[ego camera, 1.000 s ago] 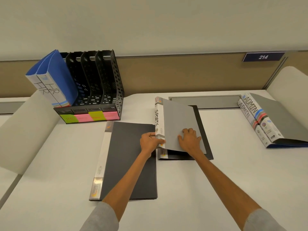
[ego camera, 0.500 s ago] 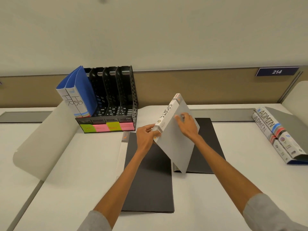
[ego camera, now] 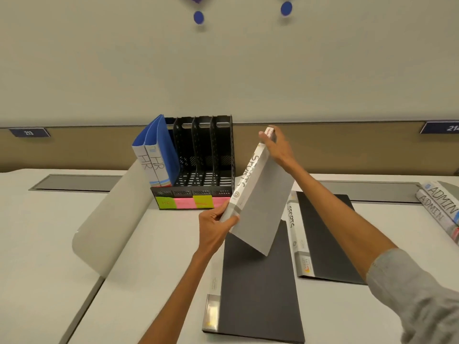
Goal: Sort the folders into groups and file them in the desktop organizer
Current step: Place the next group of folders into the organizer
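I hold a grey folder (ego camera: pixel 263 202) with a white SPORTS spine tilted in the air, right of the black desktop organizer (ego camera: pixel 206 155). My left hand (ego camera: pixel 214 225) grips the spine's lower end, and my right hand (ego camera: pixel 275 146) grips its top end. Two blue HR folders (ego camera: pixel 156 155) stand in the organizer's leftmost slot; the other slots look empty. A black SPORTS folder (ego camera: pixel 323 239) lies flat on the desk at the right. Another black folder (ego camera: pixel 258 289) lies flat below the lifted one.
Two ADMIN folders (ego camera: pixel 439 207) lie stacked at the far right edge. A curved beige divider panel (ego camera: pixel 111 219) stands left of the organizer. Coloured sticky labels (ego camera: pixel 188 202) line the organizer's front. A grey cable tray lid (ego camera: pixel 74 182) is set into the desk behind.
The grey SPORTS folder has been lifted off the black SPORTS folder, raised and carried toward the organizer. My right hand shifted from its cover to the spine's top end.
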Motion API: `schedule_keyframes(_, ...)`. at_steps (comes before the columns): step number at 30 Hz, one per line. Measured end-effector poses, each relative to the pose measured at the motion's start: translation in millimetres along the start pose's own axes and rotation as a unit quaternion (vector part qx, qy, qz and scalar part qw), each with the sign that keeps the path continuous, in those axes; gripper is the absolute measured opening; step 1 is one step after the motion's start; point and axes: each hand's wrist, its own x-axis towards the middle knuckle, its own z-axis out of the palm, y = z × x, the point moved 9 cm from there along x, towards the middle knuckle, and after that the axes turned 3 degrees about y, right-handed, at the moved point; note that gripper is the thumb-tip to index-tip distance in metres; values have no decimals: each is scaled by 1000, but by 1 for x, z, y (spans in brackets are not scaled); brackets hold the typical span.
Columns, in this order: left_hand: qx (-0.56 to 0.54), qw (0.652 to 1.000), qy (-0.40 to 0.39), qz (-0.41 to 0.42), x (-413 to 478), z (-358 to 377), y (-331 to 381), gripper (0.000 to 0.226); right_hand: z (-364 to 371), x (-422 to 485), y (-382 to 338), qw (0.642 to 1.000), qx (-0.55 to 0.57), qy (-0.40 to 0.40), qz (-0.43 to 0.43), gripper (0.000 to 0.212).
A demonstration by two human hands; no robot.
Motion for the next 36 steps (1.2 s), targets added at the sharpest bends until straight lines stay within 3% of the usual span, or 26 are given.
schedule_keyframes(4, -1, 999, 47, 25, -1, -37, -1, 50, 40, 4, -61, 997, 51, -11, -54, 43)
schedule_keyframes(10, 43, 987, 123, 90, 9, -93, 7, 53, 97, 6, -152, 987, 88, -37, -129, 26)
schedule_keyframes(19, 88, 962, 198, 168, 40, -146, 6, 58, 160, 3, -245, 960, 94, -107, -239, 41)
schedule_keyframes(24, 89, 958, 237, 139, 70, -158, -14, 55, 178, 1, -281, 941, 91, -99, -312, 39)
schedule_keyframes(29, 90, 959, 239, 120, 108, -156, -37, 56, 197, 14, -284, 937, 72, -85, -332, 32)
schedule_keyframes(36, 114, 973, 189, 70, 159, -143, -67, 53, 224, 45, -260, 938, 44, -85, -335, 25)
